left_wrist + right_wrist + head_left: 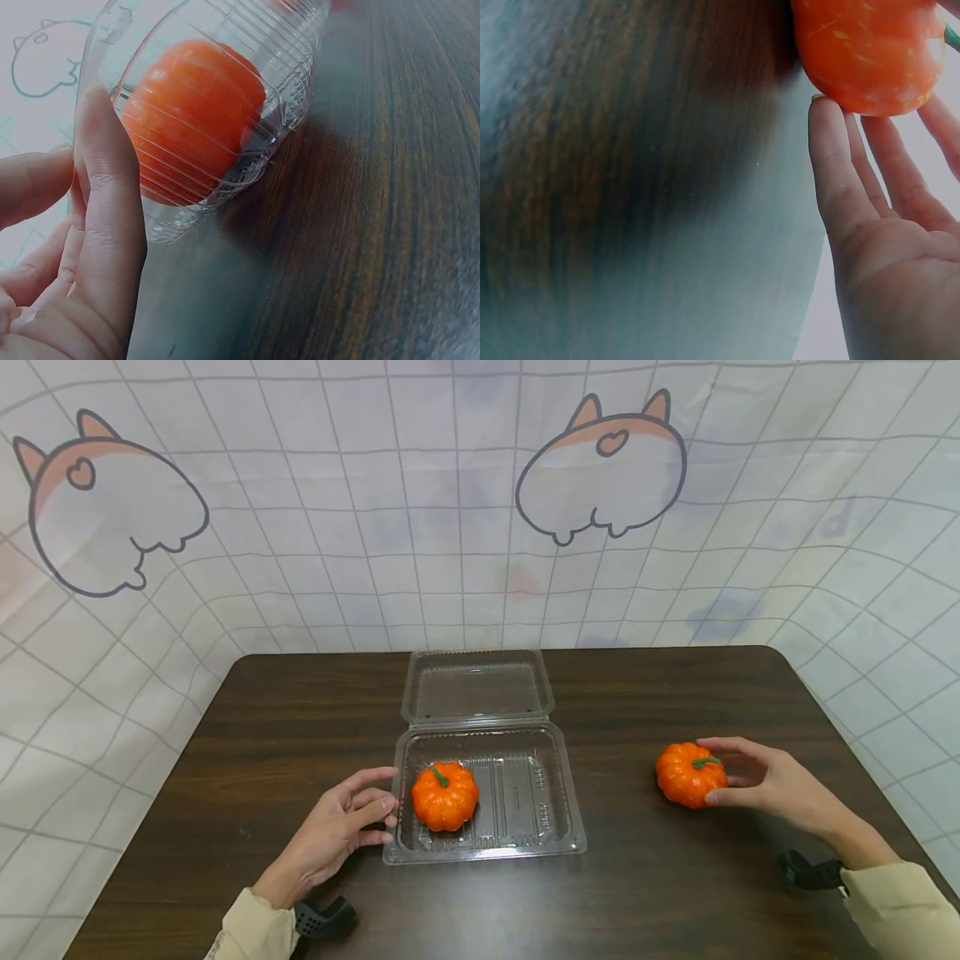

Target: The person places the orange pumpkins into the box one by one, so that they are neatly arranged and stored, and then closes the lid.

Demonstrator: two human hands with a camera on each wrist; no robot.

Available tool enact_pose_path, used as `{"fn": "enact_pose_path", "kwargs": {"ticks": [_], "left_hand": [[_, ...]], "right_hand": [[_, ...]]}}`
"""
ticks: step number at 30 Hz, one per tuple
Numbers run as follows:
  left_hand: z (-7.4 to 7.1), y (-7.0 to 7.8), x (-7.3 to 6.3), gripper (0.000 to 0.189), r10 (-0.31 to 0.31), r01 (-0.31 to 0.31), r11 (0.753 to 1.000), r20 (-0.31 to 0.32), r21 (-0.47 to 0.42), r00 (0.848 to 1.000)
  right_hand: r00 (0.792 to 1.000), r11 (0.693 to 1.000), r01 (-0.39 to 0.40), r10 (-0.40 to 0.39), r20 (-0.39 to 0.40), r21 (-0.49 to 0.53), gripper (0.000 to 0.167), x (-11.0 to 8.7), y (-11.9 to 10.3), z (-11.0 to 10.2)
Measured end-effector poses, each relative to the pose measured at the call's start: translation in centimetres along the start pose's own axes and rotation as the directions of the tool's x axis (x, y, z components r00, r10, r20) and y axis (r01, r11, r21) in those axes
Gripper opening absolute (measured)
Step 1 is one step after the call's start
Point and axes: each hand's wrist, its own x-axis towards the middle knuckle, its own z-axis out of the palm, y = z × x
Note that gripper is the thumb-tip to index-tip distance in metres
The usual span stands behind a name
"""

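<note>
A clear plastic clamshell box (517, 847) lies on the table with its lid folded back, and a small orange toy pumpkin (445, 797) with a green stem sits in the left part of its base. My left hand (341, 822) pinches the box's left rim between thumb and fingers; the left wrist view shows the pumpkin (195, 120) through the ribbed plastic wall. Over on the right, my right hand (776, 793) holds a second orange toy pumpkin (684, 774), thumb on its near side and fingers behind. Its fingertips meet the pumpkin's (870, 67) skin in the right wrist view.
The dark wood-grain table (300, 710) has rounded far corners. A white curtain (465, 527) with a grid and cartoon animal drawings hangs behind and on both sides. The raised lid (480, 685) lies toward the table's far edge. A black strap (326, 918) is on each wrist.
</note>
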Motion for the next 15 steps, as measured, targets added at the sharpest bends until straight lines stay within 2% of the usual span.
{"fn": "enact_pose_path", "kwargs": {"ticks": [15], "left_hand": [[0.22, 0.29, -0.14, 0.058, 0.024, -0.024, 1.000, 0.016, -0.011, 1.000]], "right_hand": [[1.000, 1.000, -0.004, 0.004, 0.005, 0.002, 0.066, -0.14, -0.25, -0.02]]}}
